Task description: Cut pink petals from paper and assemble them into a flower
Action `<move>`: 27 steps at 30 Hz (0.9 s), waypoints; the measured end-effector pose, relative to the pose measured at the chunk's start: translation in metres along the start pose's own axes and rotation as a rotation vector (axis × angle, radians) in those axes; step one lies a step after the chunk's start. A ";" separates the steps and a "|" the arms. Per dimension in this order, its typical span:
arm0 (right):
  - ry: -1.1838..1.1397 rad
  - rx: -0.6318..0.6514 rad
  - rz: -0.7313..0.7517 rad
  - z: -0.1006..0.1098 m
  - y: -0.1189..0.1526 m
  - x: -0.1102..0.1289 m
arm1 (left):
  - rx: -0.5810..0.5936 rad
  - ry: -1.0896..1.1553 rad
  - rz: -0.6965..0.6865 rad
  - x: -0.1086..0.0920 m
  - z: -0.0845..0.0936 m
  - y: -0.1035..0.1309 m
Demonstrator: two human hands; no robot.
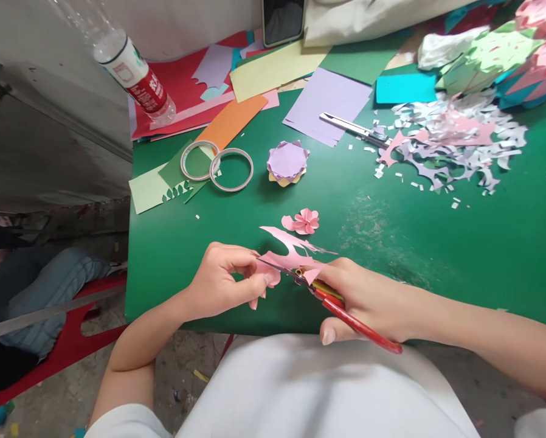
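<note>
Between the thumb and fingers of my left hand (230, 277) is a piece of pink paper (291, 250) with curved cut-outs along its edge. My right hand (359, 298) grips red-handled scissors (352, 322), whose blades point left and meet the paper beside my left fingertips. Part of the blades is hidden by the paper. Just beyond, a small pink paper flower (306, 222) lies on the green table (368, 243) with a loose petal touching its left side. Farther back sits a round lilac and yellow paper piece (287, 161).
Two tape rolls (231, 170) lie left, near an orange strip (231, 118). A plastic bottle (138, 79) stands back left. A utility knife (355, 128) rests across lilac sheets (323, 100), beside a heap of paper scraps (464, 140). Folded paper pieces (487, 58) stand back right.
</note>
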State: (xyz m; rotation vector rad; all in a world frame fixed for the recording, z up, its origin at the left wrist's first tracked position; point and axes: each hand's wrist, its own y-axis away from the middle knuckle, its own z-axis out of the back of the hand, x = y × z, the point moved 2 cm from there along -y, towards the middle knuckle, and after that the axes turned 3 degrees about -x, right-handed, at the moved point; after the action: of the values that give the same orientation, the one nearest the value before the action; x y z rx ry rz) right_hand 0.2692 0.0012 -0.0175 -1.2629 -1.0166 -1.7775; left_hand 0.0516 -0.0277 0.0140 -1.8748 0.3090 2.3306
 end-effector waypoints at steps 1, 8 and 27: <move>-0.008 -0.001 0.001 0.000 0.000 0.000 | 0.000 -0.002 0.000 0.000 0.000 0.000; 0.002 -0.010 -0.019 0.002 -0.001 -0.001 | -0.020 0.006 0.010 -0.002 0.000 -0.001; 0.004 -0.106 -0.013 0.007 -0.003 -0.003 | -0.075 0.200 0.041 0.004 0.005 0.000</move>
State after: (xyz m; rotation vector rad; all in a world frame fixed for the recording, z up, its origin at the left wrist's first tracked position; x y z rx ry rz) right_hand 0.2697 0.0090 -0.0197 -1.3194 -0.9411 -1.8643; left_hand 0.0456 -0.0269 0.0109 -2.1625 0.2874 2.2115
